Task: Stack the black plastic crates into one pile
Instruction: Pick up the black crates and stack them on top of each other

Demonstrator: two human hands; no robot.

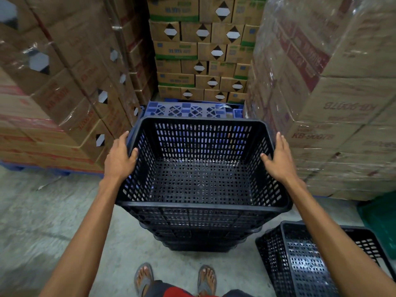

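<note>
A black perforated plastic crate sits on top of a pile of nested black crates straight in front of me. My left hand grips its left rim, thumb hooked inside the wall. On the opposite rim rests my right hand, thumb over the edge, fingers along the outside. One more black crate stands alone on the floor at the lower right, partly hidden by my right forearm.
Tall stacks of cardboard boxes wall in the left, back and right, the right stack wrapped in film. A blue pallet lies behind the pile. Something green stands at the right edge. Concrete floor spreads to the left. My sandalled feet are below.
</note>
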